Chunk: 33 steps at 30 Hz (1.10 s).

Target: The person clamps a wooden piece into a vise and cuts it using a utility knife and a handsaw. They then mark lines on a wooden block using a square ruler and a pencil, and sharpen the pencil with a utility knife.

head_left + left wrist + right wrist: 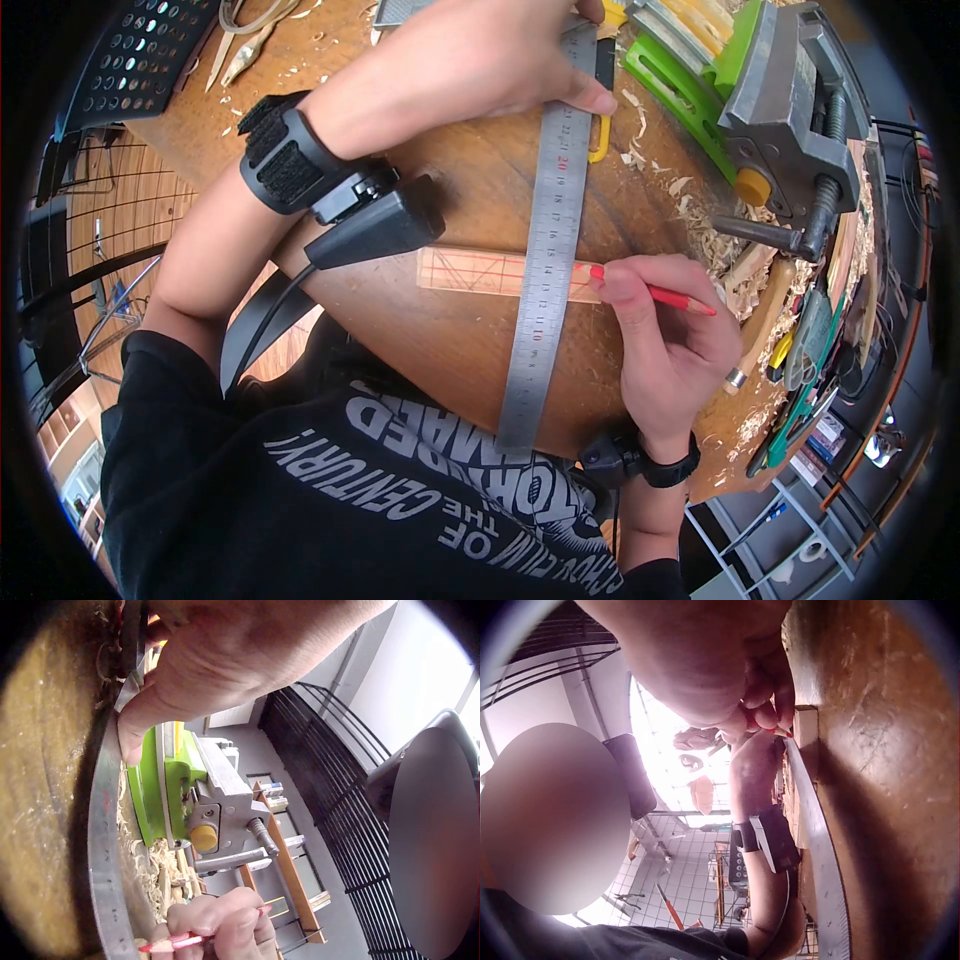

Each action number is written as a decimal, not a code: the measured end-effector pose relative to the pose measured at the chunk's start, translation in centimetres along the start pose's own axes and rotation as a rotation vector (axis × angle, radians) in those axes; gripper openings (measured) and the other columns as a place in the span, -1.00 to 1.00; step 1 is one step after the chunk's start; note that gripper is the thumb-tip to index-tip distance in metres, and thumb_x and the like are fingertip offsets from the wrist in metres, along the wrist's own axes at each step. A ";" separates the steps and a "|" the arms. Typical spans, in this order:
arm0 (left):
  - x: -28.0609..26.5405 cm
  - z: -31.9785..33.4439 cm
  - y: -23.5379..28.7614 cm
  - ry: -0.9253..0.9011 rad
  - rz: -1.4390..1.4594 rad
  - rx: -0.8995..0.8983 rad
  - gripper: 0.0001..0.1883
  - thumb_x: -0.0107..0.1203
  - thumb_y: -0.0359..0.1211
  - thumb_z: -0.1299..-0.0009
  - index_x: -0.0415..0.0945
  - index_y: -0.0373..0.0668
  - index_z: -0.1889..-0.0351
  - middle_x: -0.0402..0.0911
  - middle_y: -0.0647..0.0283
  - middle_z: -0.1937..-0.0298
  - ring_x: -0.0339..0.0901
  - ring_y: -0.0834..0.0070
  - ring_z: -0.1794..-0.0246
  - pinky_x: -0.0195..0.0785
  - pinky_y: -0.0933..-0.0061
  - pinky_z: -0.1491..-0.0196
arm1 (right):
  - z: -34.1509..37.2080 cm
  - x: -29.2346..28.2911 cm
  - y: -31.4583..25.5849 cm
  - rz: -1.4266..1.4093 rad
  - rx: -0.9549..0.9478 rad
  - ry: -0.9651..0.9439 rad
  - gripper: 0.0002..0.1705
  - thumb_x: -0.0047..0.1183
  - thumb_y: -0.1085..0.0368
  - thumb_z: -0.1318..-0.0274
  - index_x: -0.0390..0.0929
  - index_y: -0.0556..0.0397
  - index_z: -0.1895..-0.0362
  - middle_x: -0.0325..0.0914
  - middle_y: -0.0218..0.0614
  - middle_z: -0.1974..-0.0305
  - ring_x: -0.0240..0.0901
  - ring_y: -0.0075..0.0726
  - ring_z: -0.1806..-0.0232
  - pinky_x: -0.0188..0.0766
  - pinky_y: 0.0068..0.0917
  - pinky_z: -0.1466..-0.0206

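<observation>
A long steel ruler (548, 250) lies across a thin wooden strip (470, 270) marked with red lines. My left hand (490, 60) presses on the ruler's upper part, its thumb stretched over the right edge; the other fingers are mostly hidden. In the left wrist view, that thumb rests on the ruler (101, 825). My right hand (670, 340) pinches a red pencil (680, 298), its tip at the strip beside the ruler's right edge. The right wrist view shows the pencil tip close to the ruler (821, 855) and the strip's end (808, 750).
A grey metal vise (790, 130) with green parts stands at the upper right, wood shavings (725, 235) around it. Several tools lie along the right edge. A yellow-handled tool (600, 140) is beside the ruler, and a black perforated rack (135, 60) stands at the upper left.
</observation>
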<state>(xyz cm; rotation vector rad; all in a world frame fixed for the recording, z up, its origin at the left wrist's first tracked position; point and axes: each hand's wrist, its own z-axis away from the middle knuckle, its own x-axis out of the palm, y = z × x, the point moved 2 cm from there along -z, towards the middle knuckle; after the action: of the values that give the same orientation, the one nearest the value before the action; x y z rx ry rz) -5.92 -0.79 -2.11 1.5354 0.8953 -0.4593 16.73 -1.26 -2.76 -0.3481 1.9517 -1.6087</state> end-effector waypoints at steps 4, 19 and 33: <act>0.1 -0.2 -0.3 -0.004 0.019 -0.001 -0.43 0.47 -0.22 -0.13 0.45 -0.28 -0.01 0.54 -0.06 0.06 0.50 0.07 -0.02 0.37 0.22 -0.07 | -0.1 0.0 0.0 0.006 -0.018 -0.014 -0.91 0.32 0.49 -0.06 0.67 0.20 0.33 0.64 -0.31 0.44 0.54 -0.55 0.44 0.39 -0.66 0.34; -0.9 0.8 2.0 -0.024 -0.024 -0.033 -0.42 0.47 -0.21 -0.15 0.44 -0.27 -0.02 0.54 -0.04 0.06 0.51 0.11 -0.01 0.37 0.24 -0.05 | 0.1 -0.3 -0.5 0.055 -0.006 -0.095 -0.92 0.31 0.52 -0.05 0.65 0.19 0.36 0.61 -0.32 0.46 0.49 -0.57 0.48 0.32 -0.65 0.44; -0.6 0.4 1.4 -0.013 -0.077 -0.072 -0.41 0.47 -0.17 -0.14 0.46 -0.23 -0.03 0.55 -0.04 0.02 0.51 0.10 -0.06 0.38 0.24 -0.08 | 0.2 -0.4 -0.2 0.019 0.072 -0.070 -0.93 0.27 0.47 -0.11 0.63 0.20 0.39 0.59 -0.35 0.51 0.46 -0.62 0.50 0.30 -0.68 0.42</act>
<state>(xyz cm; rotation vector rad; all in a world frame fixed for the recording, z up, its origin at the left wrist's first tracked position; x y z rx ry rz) -5.16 -1.29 -0.80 1.4345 0.9531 -0.4868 17.16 -1.25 -2.42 -0.3521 1.8351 -1.6280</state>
